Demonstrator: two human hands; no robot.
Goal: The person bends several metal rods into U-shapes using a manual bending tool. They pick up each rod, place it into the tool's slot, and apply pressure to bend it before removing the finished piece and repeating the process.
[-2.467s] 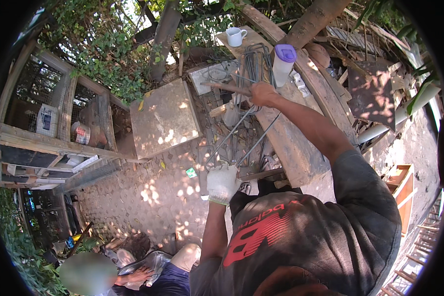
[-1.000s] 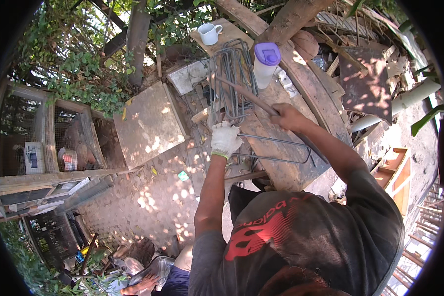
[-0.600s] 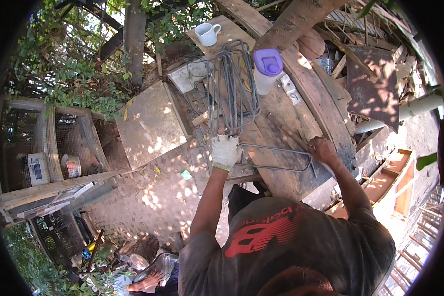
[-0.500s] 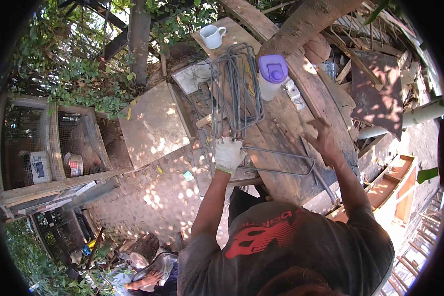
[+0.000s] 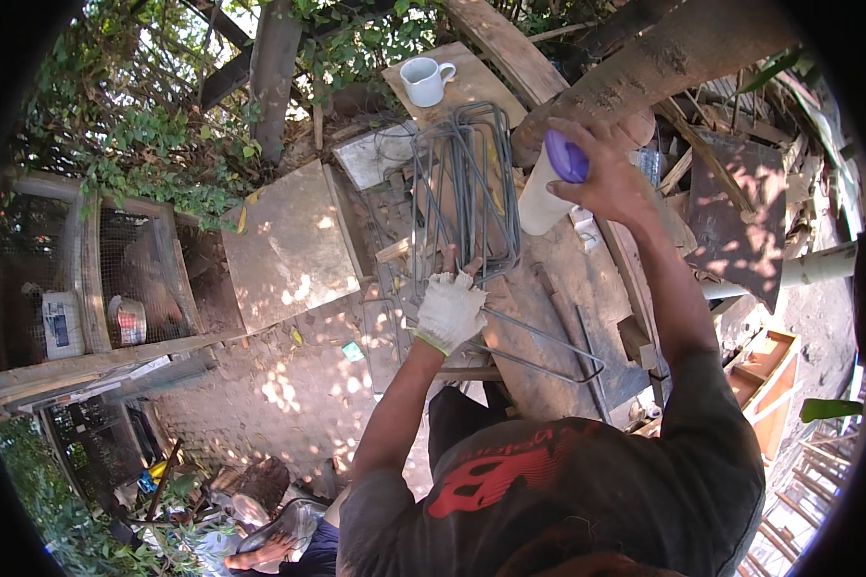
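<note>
My left hand [image 5: 449, 313] wears a white work glove with bare fingertips showing. Its fingers are stretched out and apart at the near end of several grey metal rods bent into long rectangular loops [image 5: 499, 192]. To the right of that hand, a single bent rod [image 5: 539, 363] lies across the boards. My right hand [image 5: 611, 178] is bare and wrapped round the upper part of a whitish plastic jug [image 5: 539, 204] with a purple lid [image 5: 565, 159]. The jug is tilted, its lid leaning to the right.
A white mug [image 5: 423, 85] stands on a board beyond the loops. Straight bars [image 5: 590, 351] lie on the wooden worktop [image 5: 520, 308]. A tree trunk [image 5: 664, 72] slants over the far right. Wire-mesh cages [image 5: 135, 260] stand at left. Another person's foot [image 5: 260, 553] shows at lower left.
My right hand has moved up and away from above the worktop and has taken hold of the jug, which now tilts. My left hand stays by the bent rods.
</note>
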